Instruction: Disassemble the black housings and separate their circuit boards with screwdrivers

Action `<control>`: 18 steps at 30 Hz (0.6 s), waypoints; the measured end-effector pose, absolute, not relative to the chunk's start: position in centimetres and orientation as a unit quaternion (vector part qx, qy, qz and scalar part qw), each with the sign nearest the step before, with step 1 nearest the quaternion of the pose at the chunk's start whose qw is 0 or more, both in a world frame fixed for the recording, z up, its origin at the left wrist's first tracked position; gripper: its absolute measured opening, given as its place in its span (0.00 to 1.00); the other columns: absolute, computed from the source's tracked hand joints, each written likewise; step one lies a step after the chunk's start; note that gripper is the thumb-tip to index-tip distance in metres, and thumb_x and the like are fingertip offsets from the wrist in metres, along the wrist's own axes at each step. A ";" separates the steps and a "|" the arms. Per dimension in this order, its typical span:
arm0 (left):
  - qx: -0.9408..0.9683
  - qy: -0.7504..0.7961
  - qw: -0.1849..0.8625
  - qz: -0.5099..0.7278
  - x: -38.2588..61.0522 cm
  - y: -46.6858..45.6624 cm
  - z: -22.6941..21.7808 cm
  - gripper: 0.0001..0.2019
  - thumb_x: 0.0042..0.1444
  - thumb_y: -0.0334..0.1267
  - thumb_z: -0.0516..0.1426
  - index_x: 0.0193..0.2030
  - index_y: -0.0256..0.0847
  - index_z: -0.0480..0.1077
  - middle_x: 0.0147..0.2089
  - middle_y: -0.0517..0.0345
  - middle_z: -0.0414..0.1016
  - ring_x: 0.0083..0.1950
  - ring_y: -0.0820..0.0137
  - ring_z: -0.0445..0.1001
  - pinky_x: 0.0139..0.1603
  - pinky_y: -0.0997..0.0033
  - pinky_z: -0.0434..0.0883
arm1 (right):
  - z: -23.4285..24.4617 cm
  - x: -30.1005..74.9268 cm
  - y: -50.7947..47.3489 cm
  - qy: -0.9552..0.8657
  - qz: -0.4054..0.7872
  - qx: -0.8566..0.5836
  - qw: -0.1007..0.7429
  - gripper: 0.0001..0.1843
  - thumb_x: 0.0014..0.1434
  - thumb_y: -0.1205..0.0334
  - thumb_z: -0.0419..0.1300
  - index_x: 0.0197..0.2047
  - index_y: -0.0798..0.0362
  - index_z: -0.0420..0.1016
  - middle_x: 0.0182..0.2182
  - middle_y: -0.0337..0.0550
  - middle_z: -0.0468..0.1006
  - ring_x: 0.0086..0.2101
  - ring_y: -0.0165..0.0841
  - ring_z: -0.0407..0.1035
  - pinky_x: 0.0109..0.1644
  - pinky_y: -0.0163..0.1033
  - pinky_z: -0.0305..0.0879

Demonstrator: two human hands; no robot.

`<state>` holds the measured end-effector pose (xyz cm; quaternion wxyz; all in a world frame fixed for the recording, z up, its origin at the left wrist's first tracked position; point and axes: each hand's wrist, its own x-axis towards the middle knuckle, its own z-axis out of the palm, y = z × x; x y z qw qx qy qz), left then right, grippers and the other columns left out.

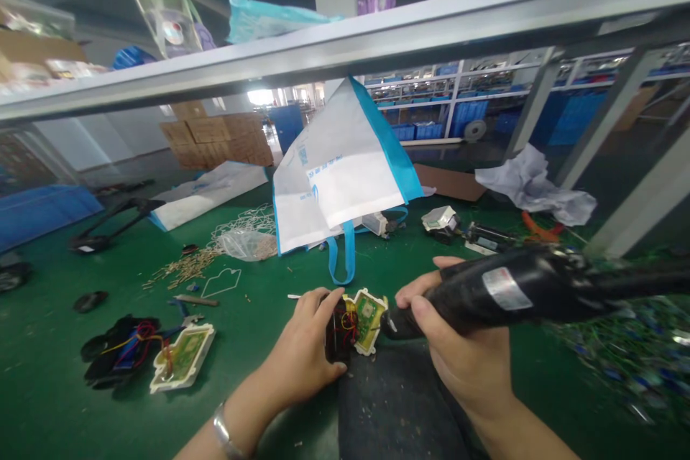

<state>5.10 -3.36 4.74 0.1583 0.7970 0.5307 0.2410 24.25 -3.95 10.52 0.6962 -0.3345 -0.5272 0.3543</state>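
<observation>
Left hand [307, 348] clamps the board [366, 316], right hand [461, 352] grips the driver [507, 291], tip at board: likely a screw step, calling for steady tip alignment.

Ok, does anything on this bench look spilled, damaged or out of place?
Yes. Small brass-coloured pieces lie scattered loose on the green table, at left. Nearer, an opened casing lies with its board bared and coloured wires spilling out. The left hand holds a small circuit-board unit, also open; the right hand grips a black power tool.
</observation>
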 end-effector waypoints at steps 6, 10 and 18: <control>0.824 0.500 0.065 0.260 4.9 -4.0 6.5 0.44 0.37 0.30 0.61 0.62 0.46 0.47 0.58 0.48 0.54 0.59 0.54 0.54 0.59 0.48 0.58 | 9.8 24.2 -3.3 -0.526 0.378 -0.379 0.661 0.20 0.50 0.61 0.60 0.44 0.49 0.57 0.25 0.34 0.70 0.26 0.32 0.68 0.35 0.41 0.66; 0.846 0.465 0.009 0.262 5.2 -4.9 8.8 0.44 0.39 0.29 0.60 0.63 0.47 0.45 0.58 0.48 0.54 0.59 0.52 0.53 0.58 0.48 0.60 | 11.4 25.0 -3.9 -0.538 0.338 -0.415 0.651 0.18 0.49 0.61 0.60 0.42 0.50 0.58 0.24 0.35 0.71 0.26 0.33 0.68 0.36 0.41 0.64; 0.894 0.425 -0.051 0.132 6.0 -6.7 11.1 0.42 0.44 0.31 0.58 0.64 0.51 0.42 0.60 0.51 0.54 0.60 0.52 0.51 0.58 0.49 0.60 | 14.1 26.8 -4.9 -0.587 0.345 -0.521 0.516 0.12 0.43 0.55 0.58 0.28 0.53 0.63 0.23 0.40 0.70 0.26 0.34 0.65 0.32 0.40 0.63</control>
